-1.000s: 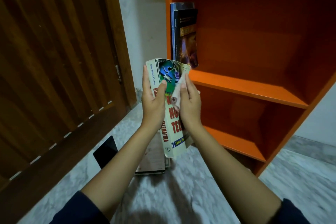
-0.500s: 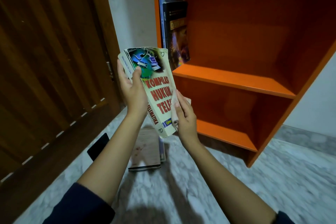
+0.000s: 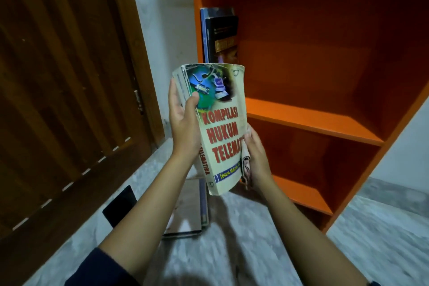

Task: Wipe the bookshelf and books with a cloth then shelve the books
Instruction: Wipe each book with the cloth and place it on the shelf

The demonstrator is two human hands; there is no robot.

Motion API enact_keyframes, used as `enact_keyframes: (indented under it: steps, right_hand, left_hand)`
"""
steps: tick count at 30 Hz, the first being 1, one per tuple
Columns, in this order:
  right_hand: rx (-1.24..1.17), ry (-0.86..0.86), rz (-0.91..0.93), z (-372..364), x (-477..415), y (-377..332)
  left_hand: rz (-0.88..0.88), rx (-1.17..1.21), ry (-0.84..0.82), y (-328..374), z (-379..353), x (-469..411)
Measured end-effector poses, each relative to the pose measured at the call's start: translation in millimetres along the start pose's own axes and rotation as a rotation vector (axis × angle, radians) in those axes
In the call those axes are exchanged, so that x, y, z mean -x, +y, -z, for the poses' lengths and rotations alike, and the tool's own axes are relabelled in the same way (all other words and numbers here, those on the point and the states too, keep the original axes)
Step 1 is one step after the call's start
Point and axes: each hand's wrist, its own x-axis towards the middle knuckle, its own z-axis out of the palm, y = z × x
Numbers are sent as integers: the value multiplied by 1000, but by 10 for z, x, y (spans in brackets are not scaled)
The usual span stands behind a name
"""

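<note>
I hold a thick cream paperback [image 3: 220, 127] with red title letters upright in front of the orange bookshelf [image 3: 313, 114]. My left hand [image 3: 183, 121] grips its spine side, thumb on the front cover. My right hand [image 3: 257, 158] holds a pale crumpled cloth [image 3: 246, 162] against the book's lower right edge. Two dark books [image 3: 220, 37] stand at the left end of the middle shelf. More books [image 3: 188, 211] lie stacked on the floor below my hands.
A dark wooden door [image 3: 65, 90] fills the left side. The floor [image 3: 255, 251] is grey marble. A flat black object [image 3: 120, 204] lies on the floor by the door. The shelf boards to the right of the standing books are bare.
The cloth hand slid down from the top of the cover to its lower right edge. The book's front cover turned to face me and rose slightly toward the shelf.
</note>
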Motion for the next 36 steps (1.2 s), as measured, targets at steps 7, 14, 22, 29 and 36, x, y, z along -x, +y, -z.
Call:
enact_keyframes:
  steps: [7, 14, 22, 29, 36]
  right_hand:
    - [18, -92, 72, 297, -771, -574]
    - [89, -93, 176, 388, -1640, -667]
    - [94, -9, 100, 360, -2254, -387]
    - [56, 13, 185, 241, -2594, -326]
    - [52, 5, 283, 104, -2828, -124]
  left_hand:
    - [-315, -236, -193, -148, -421, -471]
    - [-517, -411, -68, -698, -649, -1183]
    - [-683, -624, 1, -1045, -740, -1689]
    - [-738, -713, 65, -1254, -837, -1902]
    - [-797, -788, 62, -1412, -773, -1940]
